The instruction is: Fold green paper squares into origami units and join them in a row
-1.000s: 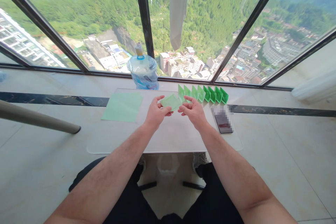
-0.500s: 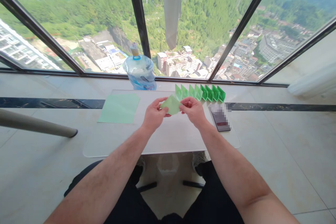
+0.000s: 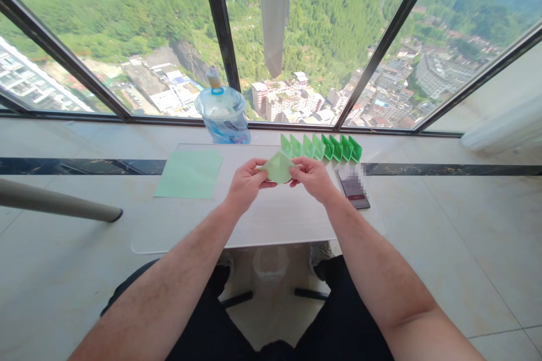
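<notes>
A folded piece of light green paper (image 3: 279,168) is held up over the white table (image 3: 271,220), its point facing away from me. My left hand (image 3: 247,181) pinches its left corner between thumb and fingers. On the opposite corner, my right hand (image 3: 311,176) grips it the same way. Just beyond the right hand stands a row of several folded green paper pieces (image 3: 334,148), paler at the left and darker at the right. Flat on the table's left side lies a pale green paper sheet (image 3: 189,175).
A phone (image 3: 354,187) lies at the table's right, its screen partly blurred out. Behind the table stands a large clear blue water bottle (image 3: 224,114) by the window. A grey pole (image 3: 59,201) reaches in from the left.
My right hand has shifted its hold, and its fingers now grip the folded paper's right corner more fully. The folded paper looks spread wider between both hands. The view has shifted slightly.
</notes>
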### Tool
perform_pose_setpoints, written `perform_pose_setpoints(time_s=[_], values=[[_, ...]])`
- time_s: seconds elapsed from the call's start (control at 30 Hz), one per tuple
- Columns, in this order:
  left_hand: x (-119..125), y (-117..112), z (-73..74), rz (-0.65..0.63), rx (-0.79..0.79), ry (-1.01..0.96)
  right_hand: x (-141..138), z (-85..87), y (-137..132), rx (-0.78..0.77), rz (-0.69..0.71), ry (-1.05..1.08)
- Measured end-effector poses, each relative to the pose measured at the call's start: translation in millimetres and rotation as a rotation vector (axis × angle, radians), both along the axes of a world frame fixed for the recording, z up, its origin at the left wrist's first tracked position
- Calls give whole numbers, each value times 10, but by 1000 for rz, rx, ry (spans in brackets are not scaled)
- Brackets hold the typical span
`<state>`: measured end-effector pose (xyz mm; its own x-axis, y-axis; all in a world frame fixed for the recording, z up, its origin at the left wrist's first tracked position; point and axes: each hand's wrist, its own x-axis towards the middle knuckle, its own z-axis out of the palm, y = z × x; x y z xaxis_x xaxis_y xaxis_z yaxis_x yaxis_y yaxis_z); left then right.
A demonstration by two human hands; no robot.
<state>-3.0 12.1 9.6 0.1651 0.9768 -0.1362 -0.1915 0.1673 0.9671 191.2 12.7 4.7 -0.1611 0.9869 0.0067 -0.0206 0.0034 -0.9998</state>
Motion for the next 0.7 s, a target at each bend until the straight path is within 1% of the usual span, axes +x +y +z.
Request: perform_pose_setpoints(time_s=[0.07, 0.2, 0.37, 0.63, 0.7], values=[[1, -4, 2, 7, -3, -2, -8, 10, -4, 7, 10, 5], [-4, -11, 17, 7, -4, 17, 8, 19, -2, 34, -24, 3], [-16, -12, 30, 32, -15, 13, 52, 62, -13, -28, 80, 41], [-5, -49, 72, 26, 14, 54, 85, 71, -25, -42, 164, 28], [-4, -58, 78, 11, 31, 82, 84, 71, -25, -39, 161, 9]])
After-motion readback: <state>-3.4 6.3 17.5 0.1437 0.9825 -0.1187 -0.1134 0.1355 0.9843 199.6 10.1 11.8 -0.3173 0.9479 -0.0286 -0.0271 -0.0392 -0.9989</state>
